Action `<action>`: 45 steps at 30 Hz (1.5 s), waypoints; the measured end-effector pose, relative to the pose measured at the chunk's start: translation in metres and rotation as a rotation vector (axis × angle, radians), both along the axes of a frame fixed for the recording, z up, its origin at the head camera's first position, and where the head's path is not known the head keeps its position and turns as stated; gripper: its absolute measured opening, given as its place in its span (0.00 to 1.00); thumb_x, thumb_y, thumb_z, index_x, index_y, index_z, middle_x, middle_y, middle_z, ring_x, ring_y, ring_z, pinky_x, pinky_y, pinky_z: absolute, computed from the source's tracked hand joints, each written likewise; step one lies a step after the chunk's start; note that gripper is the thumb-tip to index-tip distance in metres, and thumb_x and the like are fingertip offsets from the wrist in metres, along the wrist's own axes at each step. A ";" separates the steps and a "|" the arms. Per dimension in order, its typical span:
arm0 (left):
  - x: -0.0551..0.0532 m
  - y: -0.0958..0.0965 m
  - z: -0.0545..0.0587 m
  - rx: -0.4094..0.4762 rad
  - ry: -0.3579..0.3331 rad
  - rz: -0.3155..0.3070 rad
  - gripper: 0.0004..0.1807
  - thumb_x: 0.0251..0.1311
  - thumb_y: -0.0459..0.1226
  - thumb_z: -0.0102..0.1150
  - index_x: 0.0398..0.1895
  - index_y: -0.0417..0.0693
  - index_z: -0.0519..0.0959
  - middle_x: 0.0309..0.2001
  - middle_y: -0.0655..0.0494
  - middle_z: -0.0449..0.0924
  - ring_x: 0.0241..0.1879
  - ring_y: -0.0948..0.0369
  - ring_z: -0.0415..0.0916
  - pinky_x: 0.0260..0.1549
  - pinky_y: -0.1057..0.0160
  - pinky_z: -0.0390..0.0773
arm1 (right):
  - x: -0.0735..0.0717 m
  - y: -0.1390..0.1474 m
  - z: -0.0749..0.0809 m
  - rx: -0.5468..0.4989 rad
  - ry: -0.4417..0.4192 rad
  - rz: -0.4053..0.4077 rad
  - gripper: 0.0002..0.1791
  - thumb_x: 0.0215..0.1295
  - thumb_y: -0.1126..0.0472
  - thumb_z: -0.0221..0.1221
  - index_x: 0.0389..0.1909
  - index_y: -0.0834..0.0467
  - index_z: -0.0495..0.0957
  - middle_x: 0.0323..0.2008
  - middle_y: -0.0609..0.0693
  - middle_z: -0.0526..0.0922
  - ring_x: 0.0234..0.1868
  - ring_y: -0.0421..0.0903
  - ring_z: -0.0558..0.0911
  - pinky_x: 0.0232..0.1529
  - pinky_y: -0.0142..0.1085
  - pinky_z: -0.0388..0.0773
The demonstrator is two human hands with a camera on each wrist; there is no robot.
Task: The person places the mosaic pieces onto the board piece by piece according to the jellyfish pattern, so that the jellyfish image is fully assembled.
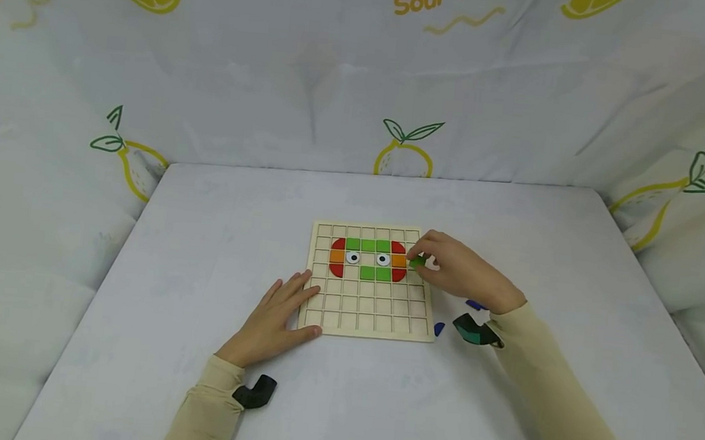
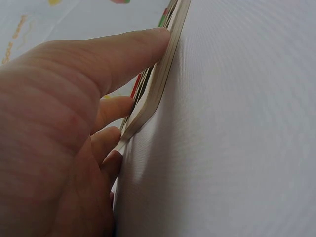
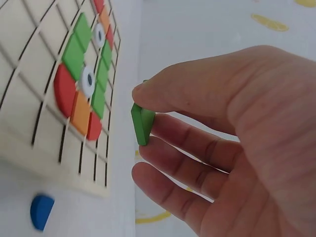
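Observation:
A square wooden grid board lies flat on the white table. Set in its cells are red rounded pieces, orange squares, green squares and two eye pieces. My right hand pinches a green tile between thumb and fingers, just above the board's right side. With fingers spread, my left hand rests on the board's left edge; in the left wrist view its thumb touches the rim.
A blue half-round piece lies by the board's lower right corner. Another blue piece sits partly under the right wrist. Each wrist carries a dark strapped device. Lemon-print cloth hangs behind and at the sides.

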State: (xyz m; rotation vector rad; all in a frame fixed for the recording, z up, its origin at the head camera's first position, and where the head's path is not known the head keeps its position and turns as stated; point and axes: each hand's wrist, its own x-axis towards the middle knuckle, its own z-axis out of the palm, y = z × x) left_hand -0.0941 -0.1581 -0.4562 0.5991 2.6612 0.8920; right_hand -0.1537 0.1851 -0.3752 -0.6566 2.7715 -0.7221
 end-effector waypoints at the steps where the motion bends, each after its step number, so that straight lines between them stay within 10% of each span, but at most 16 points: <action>1: 0.000 0.000 0.000 0.001 0.002 -0.001 0.42 0.62 0.53 0.66 0.76 0.50 0.65 0.83 0.55 0.46 0.83 0.54 0.40 0.82 0.50 0.36 | -0.002 -0.003 0.001 -0.008 0.003 0.006 0.13 0.66 0.66 0.64 0.50 0.60 0.84 0.51 0.53 0.81 0.49 0.53 0.79 0.51 0.46 0.84; 23: -0.002 0.000 -0.002 0.014 0.015 -0.013 0.41 0.62 0.55 0.66 0.76 0.51 0.66 0.83 0.56 0.46 0.83 0.54 0.41 0.82 0.49 0.37 | -0.025 -0.062 -0.005 -0.145 0.051 0.120 0.12 0.68 0.64 0.63 0.50 0.60 0.83 0.50 0.52 0.80 0.51 0.50 0.79 0.54 0.47 0.83; 45: -0.001 -0.003 -0.003 0.031 0.027 -0.016 0.41 0.63 0.55 0.65 0.76 0.52 0.66 0.83 0.57 0.46 0.83 0.55 0.41 0.82 0.48 0.37 | -0.025 -0.093 -0.042 0.050 0.060 0.204 0.11 0.69 0.63 0.61 0.49 0.52 0.85 0.52 0.47 0.82 0.56 0.47 0.79 0.58 0.40 0.81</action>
